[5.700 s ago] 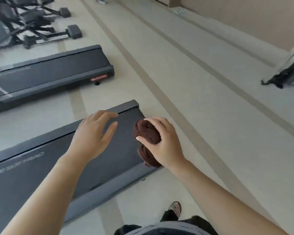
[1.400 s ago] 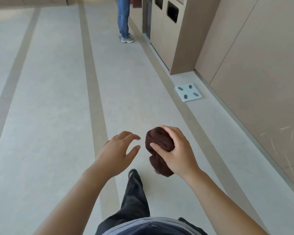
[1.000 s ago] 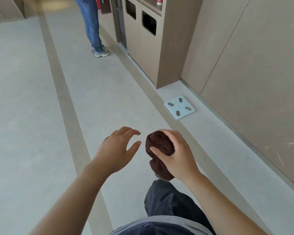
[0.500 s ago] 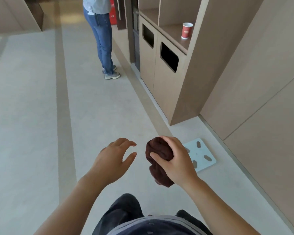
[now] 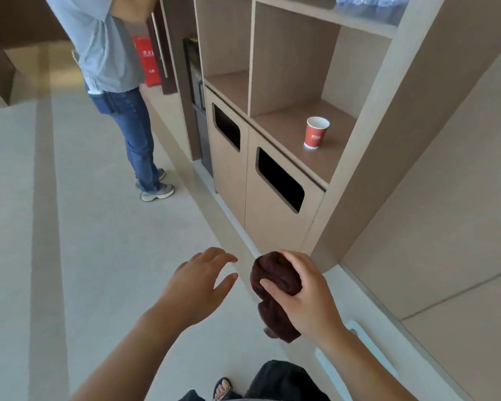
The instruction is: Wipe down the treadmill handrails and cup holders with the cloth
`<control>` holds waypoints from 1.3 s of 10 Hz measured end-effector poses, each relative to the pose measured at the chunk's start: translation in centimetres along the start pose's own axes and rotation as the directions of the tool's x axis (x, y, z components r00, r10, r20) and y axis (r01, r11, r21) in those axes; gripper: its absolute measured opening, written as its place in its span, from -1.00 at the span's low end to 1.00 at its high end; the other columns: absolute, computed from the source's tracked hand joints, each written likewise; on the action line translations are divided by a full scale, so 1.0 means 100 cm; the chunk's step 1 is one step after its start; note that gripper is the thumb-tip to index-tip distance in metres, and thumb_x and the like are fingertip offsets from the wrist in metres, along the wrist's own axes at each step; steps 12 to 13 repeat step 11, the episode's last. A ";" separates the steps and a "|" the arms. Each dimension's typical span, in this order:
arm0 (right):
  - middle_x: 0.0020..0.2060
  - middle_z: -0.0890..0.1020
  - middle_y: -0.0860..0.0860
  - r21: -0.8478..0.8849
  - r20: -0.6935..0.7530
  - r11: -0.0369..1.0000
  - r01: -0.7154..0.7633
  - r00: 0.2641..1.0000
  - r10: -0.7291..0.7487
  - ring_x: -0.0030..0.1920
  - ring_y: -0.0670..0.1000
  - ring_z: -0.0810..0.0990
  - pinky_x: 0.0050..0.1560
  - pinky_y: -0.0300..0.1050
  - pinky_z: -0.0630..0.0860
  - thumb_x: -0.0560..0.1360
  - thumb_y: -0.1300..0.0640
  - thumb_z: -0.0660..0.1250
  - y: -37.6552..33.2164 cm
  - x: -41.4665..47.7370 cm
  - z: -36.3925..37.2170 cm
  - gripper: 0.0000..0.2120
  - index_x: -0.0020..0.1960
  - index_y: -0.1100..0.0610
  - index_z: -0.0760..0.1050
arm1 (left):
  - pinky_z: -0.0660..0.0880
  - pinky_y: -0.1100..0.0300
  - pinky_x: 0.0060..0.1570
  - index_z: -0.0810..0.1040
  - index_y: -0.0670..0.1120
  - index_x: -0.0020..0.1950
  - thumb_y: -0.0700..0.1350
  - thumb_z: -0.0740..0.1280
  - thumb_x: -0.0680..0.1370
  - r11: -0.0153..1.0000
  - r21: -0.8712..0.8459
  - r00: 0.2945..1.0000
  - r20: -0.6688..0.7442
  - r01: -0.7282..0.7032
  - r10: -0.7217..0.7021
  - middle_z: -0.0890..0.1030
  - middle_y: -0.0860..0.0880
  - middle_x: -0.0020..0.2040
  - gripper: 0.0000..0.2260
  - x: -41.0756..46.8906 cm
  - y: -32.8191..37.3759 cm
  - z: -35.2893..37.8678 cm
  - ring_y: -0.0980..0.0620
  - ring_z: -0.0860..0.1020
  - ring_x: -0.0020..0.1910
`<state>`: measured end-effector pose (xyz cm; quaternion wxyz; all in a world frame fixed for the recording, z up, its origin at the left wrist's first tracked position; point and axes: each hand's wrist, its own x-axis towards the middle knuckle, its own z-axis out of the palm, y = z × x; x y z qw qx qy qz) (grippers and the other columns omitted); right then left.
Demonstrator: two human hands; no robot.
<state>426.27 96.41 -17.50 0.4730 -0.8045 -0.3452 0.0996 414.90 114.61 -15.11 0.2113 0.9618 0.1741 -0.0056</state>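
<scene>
My right hand (image 5: pixel 307 296) is closed around a bunched dark brown cloth (image 5: pixel 274 280), held in front of me at waist height with one end hanging below the hand. My left hand (image 5: pixel 197 285) floats just to the left of the cloth, fingers spread and curled, holding nothing and a small gap away from it. No treadmill, handrail or cup holder is in view.
A wooden cabinet (image 5: pixel 272 204) with two bin slots stands ahead on the right, with a red paper cup (image 5: pixel 315 136) on its shelf. A person in jeans (image 5: pixel 133 134) stands ahead left of it. A pale floor scale (image 5: pixel 359 351) lies by my right arm.
The treadmills have left the view as I turned and walked along the floor toward the cabinet, which is now much closer. Both hands keep the same pose, cloth still in the right.
</scene>
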 end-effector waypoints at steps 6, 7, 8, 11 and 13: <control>0.11 0.53 -0.21 0.034 -0.188 0.993 -0.113 0.975 0.118 0.18 -0.18 0.49 0.22 -0.21 0.41 0.30 -0.25 0.38 0.085 0.408 -0.008 -0.59 0.13 -0.30 0.42 | 0.42 0.10 0.16 0.36 0.10 0.34 0.10 0.14 0.58 0.978 0.050 0.980 0.024 -0.201 0.200 0.43 0.10 0.32 -0.66 0.438 -0.060 -0.097 0.04 0.51 0.05; 0.10 0.51 -0.25 0.016 -0.283 0.991 -0.136 0.950 0.135 0.17 -0.22 0.48 0.17 -0.37 0.35 0.29 -0.25 0.39 0.085 0.449 -0.011 -0.58 0.13 -0.32 0.41 | 0.40 0.10 0.19 0.35 0.10 0.34 0.09 0.14 0.57 0.959 0.057 0.960 0.064 -0.276 0.273 0.43 0.11 0.31 -0.66 0.488 -0.067 -0.110 0.04 0.47 0.17; 0.07 0.47 -0.30 -0.038 -0.406 0.989 -0.141 0.907 0.114 0.14 -0.28 0.46 0.12 -0.50 0.28 0.30 -0.25 0.40 0.084 0.487 -0.010 -0.53 0.18 -0.25 0.42 | 0.40 0.06 0.22 0.35 0.10 0.34 0.10 0.15 0.57 0.928 0.074 0.930 0.082 -0.364 0.358 0.42 0.11 0.32 -0.65 0.543 -0.076 -0.123 0.04 0.45 0.21; 0.30 0.47 -0.09 -0.193 -0.708 0.897 -0.398 0.690 0.153 0.30 -0.02 0.38 0.33 -0.01 0.31 0.28 -0.22 0.49 0.056 0.596 -0.007 -0.38 0.30 -0.15 0.43 | 0.43 0.08 0.16 0.35 0.08 0.34 0.07 0.15 0.57 0.767 0.007 0.750 0.218 -0.641 0.625 0.43 0.07 0.31 -0.66 0.656 -0.103 -0.166 0.03 0.46 0.19; 0.30 0.47 -0.09 -0.193 -0.708 0.897 -0.398 0.690 0.153 0.30 -0.02 0.38 0.33 -0.01 0.31 0.28 -0.22 0.49 0.056 0.596 -0.007 -0.38 0.30 -0.15 0.43 | 0.43 0.08 0.16 0.35 0.08 0.34 0.07 0.15 0.57 0.767 0.007 0.750 0.218 -0.641 0.625 0.43 0.07 0.31 -0.66 0.656 -0.103 -0.166 0.03 0.46 0.19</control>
